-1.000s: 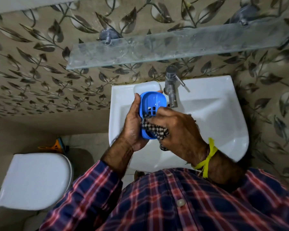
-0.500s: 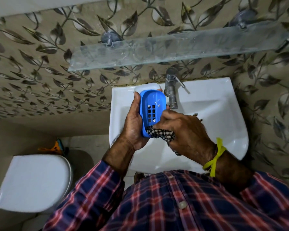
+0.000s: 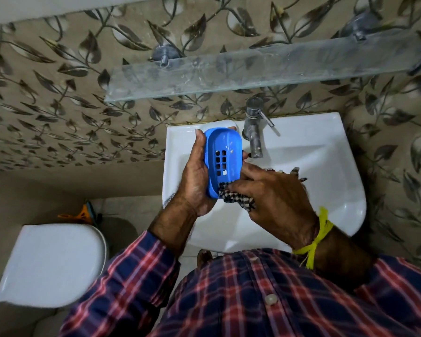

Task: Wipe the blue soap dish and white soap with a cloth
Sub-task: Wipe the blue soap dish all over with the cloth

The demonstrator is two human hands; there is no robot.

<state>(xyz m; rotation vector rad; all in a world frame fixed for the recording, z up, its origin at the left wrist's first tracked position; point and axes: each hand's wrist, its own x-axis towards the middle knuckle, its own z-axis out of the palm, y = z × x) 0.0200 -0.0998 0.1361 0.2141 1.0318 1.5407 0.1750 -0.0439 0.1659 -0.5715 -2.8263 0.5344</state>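
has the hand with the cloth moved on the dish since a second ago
Yes. Against the tap, the right hand has slid the cloth from the blue soap dish's middle to its near end, uncovering the slots.

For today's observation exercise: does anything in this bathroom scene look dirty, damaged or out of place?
Small white flecks cling inside the blue soap dish near its drain holes, likely soap residue. The glass shelf looks streaked and cloudy. Nothing appears broken or spilled.

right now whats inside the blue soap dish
The blue soap dish holds no soap: just its slotted floor with pale flecks. The checked cloth, in the right hand, covers its near end.
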